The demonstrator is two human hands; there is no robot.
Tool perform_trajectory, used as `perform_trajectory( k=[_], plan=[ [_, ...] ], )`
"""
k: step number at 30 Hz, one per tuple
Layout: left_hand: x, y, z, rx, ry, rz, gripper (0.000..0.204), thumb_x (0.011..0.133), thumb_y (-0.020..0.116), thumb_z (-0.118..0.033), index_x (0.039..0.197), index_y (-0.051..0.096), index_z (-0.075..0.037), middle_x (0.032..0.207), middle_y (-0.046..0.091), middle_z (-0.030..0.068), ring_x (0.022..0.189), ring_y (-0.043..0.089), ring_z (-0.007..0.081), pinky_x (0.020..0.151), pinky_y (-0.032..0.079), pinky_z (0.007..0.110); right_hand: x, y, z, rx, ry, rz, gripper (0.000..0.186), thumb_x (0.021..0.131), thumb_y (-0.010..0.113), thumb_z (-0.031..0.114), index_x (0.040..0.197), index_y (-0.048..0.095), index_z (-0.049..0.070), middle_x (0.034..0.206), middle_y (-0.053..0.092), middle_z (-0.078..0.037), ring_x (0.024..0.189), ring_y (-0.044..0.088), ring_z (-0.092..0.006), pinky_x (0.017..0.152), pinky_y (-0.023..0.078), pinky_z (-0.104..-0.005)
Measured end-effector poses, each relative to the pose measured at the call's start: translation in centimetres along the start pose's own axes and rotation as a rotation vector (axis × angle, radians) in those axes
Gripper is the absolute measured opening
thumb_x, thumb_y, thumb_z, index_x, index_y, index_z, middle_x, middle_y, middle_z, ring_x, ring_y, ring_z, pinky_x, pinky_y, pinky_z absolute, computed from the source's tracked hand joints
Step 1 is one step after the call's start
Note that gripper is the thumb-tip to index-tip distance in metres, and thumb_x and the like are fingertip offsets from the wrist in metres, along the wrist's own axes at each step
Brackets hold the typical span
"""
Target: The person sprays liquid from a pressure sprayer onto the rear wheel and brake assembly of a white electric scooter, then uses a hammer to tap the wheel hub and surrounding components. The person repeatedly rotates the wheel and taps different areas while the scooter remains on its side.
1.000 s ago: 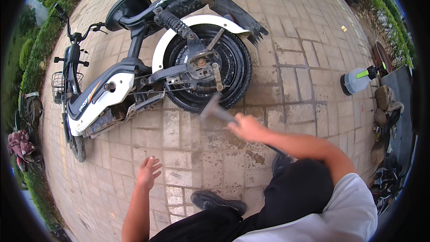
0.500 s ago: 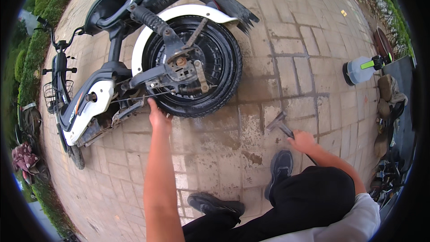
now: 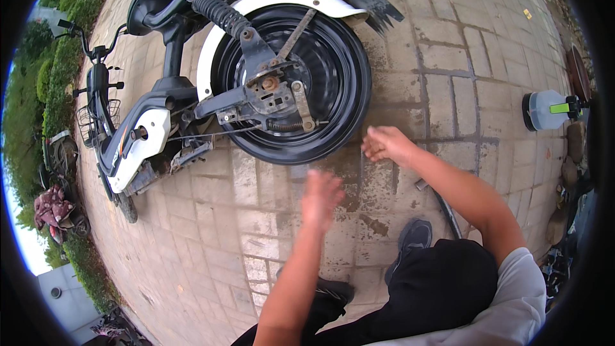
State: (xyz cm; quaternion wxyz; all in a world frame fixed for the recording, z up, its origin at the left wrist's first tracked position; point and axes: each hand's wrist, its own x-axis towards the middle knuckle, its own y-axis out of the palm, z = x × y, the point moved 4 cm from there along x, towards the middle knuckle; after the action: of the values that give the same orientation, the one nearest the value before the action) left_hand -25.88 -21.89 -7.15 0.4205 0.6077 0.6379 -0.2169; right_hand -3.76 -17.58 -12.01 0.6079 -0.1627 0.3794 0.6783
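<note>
An electric scooter's rear wheel (image 3: 353,122) stands before me, its black tyre smeared smooth as if turning. My left hand (image 3: 320,197) is just below the tyre, blurred, with its fingers apart and nothing in it. To the lower right of the tyre is my right hand (image 3: 388,146), its fingers loosely bent and slightly apart, holding nothing. It is close to the tread; whether it touches cannot be made out. Under my right forearm lies the hammer-like tool, its dark handle (image 3: 449,214) showing on the paving and its head partly hidden.
The scooter's white mudguard (image 3: 282,0), shock absorber (image 3: 221,15) and frame stretch to the left. A clear spray bottle (image 3: 548,110) with a green trigger stands at the right. My shoe (image 3: 416,236) is near the tool. Another scooter with a patterned cover (image 3: 54,206) is at the far left.
My right hand has let go of the hammer-like tool and moved up to the tyre. My left hand has left the wheel's lower left and moved right. The tyre tread has turned from sharp to blurred.
</note>
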Motion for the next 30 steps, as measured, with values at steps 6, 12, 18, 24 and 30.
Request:
perform_trajectory(
  k=[6, 12, 18, 24, 30],
  plan=[
    [3.6, -8.0, -11.3, -0.116, 0.377, -0.358, 0.063, 0.091, 0.053, -0.054, 0.132, 0.042, -0.007, 0.122, 0.053, 0.01, 0.115, 0.051, 0.0253, 0.096, 0.04, 0.043, 4.1, 3.0, 2.4, 0.601, 0.066, 0.204, 0.052, 0.098, 0.029, 0.05, 0.12, 0.054, 0.01, 0.117, 0.059, -0.009, 0.11, 0.054, -0.0239, 0.099, 0.039, -0.0456],
    [4.3, -7.0, -9.0, -0.028, 0.256, -0.331, 0.056, 0.092, 0.057, -0.045, 0.125, 0.044, -0.002, 0.12, 0.054, 0.0095, 0.104, 0.055, 0.0271, 0.091, 0.046, 0.046, 5.8, 3.0, 1.7, 0.713, 0.094, 0.355, 0.052, 0.096, 0.029, 0.052, 0.125, 0.054, 0.016, 0.123, 0.059, -0.005, 0.112, 0.054, -0.0232, 0.103, 0.035, -0.0489],
    [4.5, -6.7, -7.6, -0.064, 0.331, -0.332, 0.053, 0.091, 0.057, -0.047, 0.122, 0.045, -0.005, 0.115, 0.055, 0.0066, 0.102, 0.055, 0.0239, 0.083, 0.048, 0.042, 6.3, 0.3, 3.5, 0.286, 0.318, 0.404, 0.055, 0.095, 0.032, 0.05, 0.125, 0.056, 0.011, 0.127, 0.059, -0.008, 0.117, 0.053, -0.0258, 0.104, 0.034, -0.0484],
    [4.5, -6.5, -7.7, -0.043, 0.336, -0.357, 0.057, 0.09, 0.057, -0.051, 0.123, 0.044, -0.006, 0.115, 0.054, 0.0065, 0.1, 0.055, 0.0227, 0.077, 0.051, 0.039, 8.6, 2.9, 3.9, 0.815, -0.032, 0.428, 0.048, 0.092, 0.039, 0.039, 0.12, 0.059, 0.005, 0.126, 0.059, -0.012, 0.116, 0.053, -0.0288, 0.106, 0.035, -0.0437],
    [4.4, -6.9, -8.0, 0.038, 0.355, -0.337, 0.059, 0.09, 0.056, -0.053, 0.123, 0.043, -0.005, 0.115, 0.054, 0.0063, 0.101, 0.055, 0.0237, 0.078, 0.051, 0.041, 8.6, 8.3, -0.4, 1.248, -0.264, 0.405, 0.05, 0.09, 0.045, 0.043, 0.12, 0.059, 0.006, 0.126, 0.059, -0.01, 0.115, 0.053, -0.0284, 0.105, 0.036, -0.0422]
  ],
)
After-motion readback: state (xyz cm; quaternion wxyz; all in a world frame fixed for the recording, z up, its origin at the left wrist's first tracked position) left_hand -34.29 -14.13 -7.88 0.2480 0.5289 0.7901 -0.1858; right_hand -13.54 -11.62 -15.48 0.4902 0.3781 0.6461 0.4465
